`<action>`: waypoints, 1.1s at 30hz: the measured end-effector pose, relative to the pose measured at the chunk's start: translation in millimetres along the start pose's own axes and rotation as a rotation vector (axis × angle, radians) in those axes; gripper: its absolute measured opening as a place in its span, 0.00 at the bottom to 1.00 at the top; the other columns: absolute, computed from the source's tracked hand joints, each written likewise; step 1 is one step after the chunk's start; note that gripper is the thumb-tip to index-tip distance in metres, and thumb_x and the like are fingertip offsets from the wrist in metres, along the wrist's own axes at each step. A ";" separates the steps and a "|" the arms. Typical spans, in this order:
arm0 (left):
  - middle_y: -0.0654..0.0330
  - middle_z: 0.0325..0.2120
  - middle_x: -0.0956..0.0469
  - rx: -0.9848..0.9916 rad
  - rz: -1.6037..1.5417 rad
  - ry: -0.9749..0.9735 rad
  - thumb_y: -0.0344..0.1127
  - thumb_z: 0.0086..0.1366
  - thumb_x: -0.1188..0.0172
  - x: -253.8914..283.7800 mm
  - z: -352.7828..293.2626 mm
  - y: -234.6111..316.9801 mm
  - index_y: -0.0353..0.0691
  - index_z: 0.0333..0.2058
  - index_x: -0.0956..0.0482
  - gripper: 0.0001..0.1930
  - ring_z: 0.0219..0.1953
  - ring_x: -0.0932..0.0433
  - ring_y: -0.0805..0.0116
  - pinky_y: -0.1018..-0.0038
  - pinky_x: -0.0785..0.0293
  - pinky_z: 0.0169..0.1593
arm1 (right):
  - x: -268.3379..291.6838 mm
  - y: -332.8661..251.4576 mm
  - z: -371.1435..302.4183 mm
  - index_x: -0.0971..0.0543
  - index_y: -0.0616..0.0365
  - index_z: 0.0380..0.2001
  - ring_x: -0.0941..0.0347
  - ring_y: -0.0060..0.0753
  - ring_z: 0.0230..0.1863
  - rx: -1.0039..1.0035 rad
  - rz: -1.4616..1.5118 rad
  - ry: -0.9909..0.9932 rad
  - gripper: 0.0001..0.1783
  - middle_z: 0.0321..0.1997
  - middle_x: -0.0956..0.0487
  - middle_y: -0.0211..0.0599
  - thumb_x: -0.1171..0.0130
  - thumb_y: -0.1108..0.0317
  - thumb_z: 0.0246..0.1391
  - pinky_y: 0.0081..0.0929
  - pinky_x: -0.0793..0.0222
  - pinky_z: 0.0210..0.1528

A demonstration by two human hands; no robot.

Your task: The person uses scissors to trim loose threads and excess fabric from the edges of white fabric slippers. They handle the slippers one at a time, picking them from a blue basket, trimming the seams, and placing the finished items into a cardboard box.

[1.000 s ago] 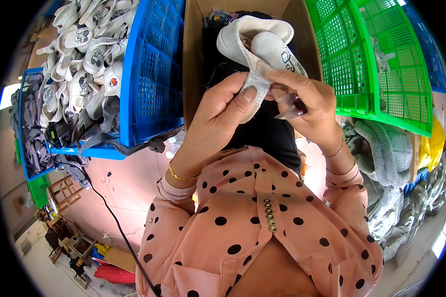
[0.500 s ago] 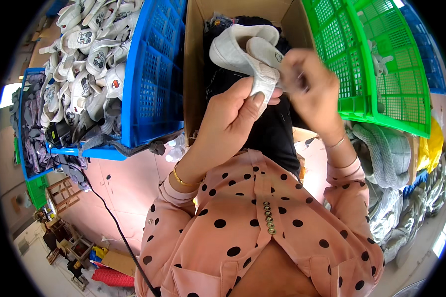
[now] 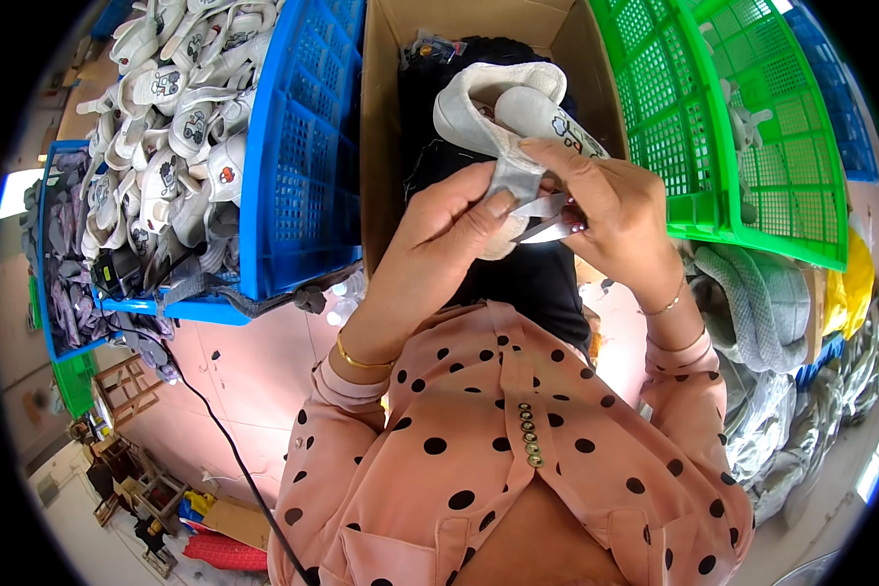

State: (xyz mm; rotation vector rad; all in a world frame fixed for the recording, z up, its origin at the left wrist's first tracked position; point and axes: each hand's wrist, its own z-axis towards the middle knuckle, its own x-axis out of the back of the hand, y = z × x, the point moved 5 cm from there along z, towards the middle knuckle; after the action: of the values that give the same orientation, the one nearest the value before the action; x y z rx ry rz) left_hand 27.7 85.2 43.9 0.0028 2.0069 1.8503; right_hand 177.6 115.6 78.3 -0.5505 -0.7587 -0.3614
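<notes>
My left hand [image 3: 439, 234] is closed, pinching a white fabric shoe upper [image 3: 459, 109] by its narrow near end between thumb and fingers. The upper is curved, with a small embroidered picture on its rounded toe part, which points right. My right hand [image 3: 620, 210] is closed around small metal snips [image 3: 545, 220]. Their shiny blades point left, against or just beside the pinched end of the upper; contact is hard to tell. My right thumb lies along the upper. Both hands are above dark cloth [image 3: 430, 161] in a cardboard box [image 3: 386, 127].
On the left, a blue crate [image 3: 303, 146] is heaped with white shoe uppers [image 3: 161, 176]. A green crate [image 3: 684, 137] stands tilted on the right, near grey padded pieces [image 3: 752, 303]. A black cord [image 3: 210, 410] runs down at the lower left.
My right hand, blurred before, has come lower against the upper, and the blades now show at its pinched end. The upper has shifted slightly right and down in my left hand.
</notes>
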 end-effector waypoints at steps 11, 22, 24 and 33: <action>0.62 0.35 0.19 -0.534 1.078 0.271 0.35 0.59 0.34 14.9 7.4 25.4 0.38 0.38 0.18 0.10 0.39 0.28 0.69 0.75 0.31 0.43 | -30.3 31.2 -34.5 0.23 0.62 0.31 0.44 0.10 0.21 -0.773 0.979 -0.002 0.12 0.19 0.33 0.21 0.41 0.63 0.62 0.17 0.47 0.22; 0.64 0.22 0.25 -0.275 0.658 0.109 0.32 0.59 0.34 23.9 7.0 3.4 0.37 0.30 0.18 0.05 0.28 0.36 0.73 0.76 0.39 0.31 | -38.5 33.1 -38.9 0.25 0.54 0.25 0.49 0.08 0.16 -1.019 1.332 -0.072 0.14 0.16 0.37 0.17 0.38 0.58 0.59 0.14 0.56 0.17; 0.64 0.22 0.24 -0.295 0.671 0.107 0.31 0.59 0.35 25.7 6.5 3.5 0.36 0.31 0.18 0.05 0.28 0.35 0.72 0.76 0.38 0.32 | -37.9 34.3 -37.2 0.26 0.53 0.24 0.50 0.07 0.16 -1.040 1.333 -0.053 0.14 0.16 0.38 0.17 0.38 0.58 0.59 0.14 0.58 0.17; 0.59 0.38 0.20 -0.370 0.915 0.201 0.24 0.62 0.40 40.3 -21.8 48.0 0.37 0.37 0.18 0.06 0.46 0.25 0.64 0.72 0.30 0.51 | -12.0 62.1 -35.0 0.29 0.51 0.24 0.51 0.10 0.13 -1.129 1.047 -0.003 0.14 0.13 0.40 0.16 0.42 0.60 0.61 0.16 0.59 0.16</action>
State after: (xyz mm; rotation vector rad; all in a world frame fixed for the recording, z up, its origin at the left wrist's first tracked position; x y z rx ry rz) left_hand -28.6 81.2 78.7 0.7714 1.8960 2.8462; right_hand 219.4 146.1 27.7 -1.8947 -0.1143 0.2466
